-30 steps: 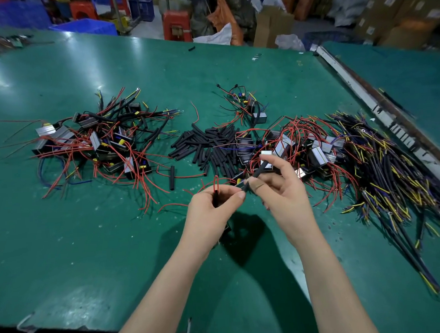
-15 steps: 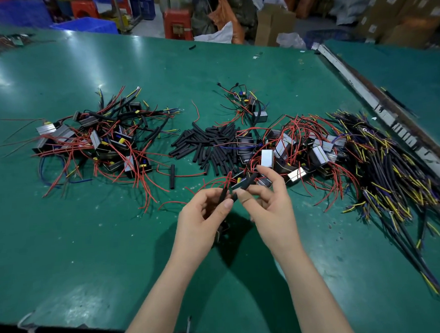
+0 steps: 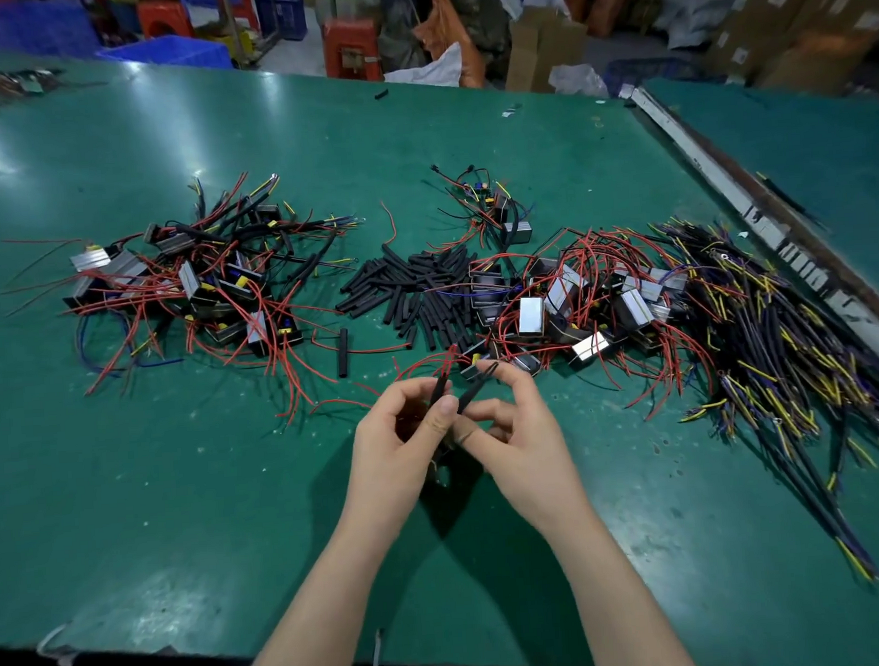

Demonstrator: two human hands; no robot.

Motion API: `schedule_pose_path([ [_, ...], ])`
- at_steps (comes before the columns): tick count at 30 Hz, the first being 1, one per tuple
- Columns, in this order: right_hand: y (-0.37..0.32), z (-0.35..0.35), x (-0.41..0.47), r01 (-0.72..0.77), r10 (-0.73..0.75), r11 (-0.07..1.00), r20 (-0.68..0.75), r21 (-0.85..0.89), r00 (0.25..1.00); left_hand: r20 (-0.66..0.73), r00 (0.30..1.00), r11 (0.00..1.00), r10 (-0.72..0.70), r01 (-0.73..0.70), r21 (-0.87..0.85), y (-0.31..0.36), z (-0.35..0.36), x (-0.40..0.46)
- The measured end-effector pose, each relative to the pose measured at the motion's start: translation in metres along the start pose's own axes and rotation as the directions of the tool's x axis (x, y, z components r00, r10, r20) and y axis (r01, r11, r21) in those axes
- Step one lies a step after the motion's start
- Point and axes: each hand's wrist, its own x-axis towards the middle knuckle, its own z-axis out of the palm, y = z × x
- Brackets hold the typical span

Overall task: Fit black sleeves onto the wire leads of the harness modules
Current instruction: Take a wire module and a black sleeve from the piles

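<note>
The green surface carries a tangle of harness modules at centre right and a heap of loose black sleeves at centre. Below them, the left hand pinches red wire leads with curled fingers, and the right hand pinches one black sleeve. The thin leads look likely to splay or buckle at the sleeve's mouth if pushed off-axis.

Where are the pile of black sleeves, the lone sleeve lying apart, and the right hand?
Pile of black sleeves [image 3: 414, 293]: head view, middle of heap.
Lone sleeve [image 3: 343, 352]: head view, mid-length.
Right hand [image 3: 523, 433]: head view, back of hand.
</note>
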Motion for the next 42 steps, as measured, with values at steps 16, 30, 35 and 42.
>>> schedule_pose_path([
  [16, -0.011, -0.004, 0.004, 0.056, -0.021, 0.993, -0.299, 0.107, 0.954, 0.047, 0.999, 0.987, 0.006, -0.013, 0.158, 0.006, 0.0, -0.005],
  [30, -0.025, -0.024, 0.009, 0.138, -0.073, 0.973, -0.322, 0.183, 0.944, 0.133, 0.991, 0.97, -0.007, -0.026, 0.241, 0.014, 0.007, 0.0],
  [35, -0.009, -0.03, 0.018, 0.124, -0.077, 0.985, -0.339, 0.117, 0.938, 0.066, 0.997, 0.921, 0.041, -0.063, 0.386, 0.023, 0.009, 0.007],
  [42, 0.006, -0.025, 0.022, 0.176, -0.092, 0.957, -0.336, 0.23, 0.937, 0.134, 0.982, 0.886, 0.133, -0.179, 0.429, 0.03, 0.036, 0.011],
])
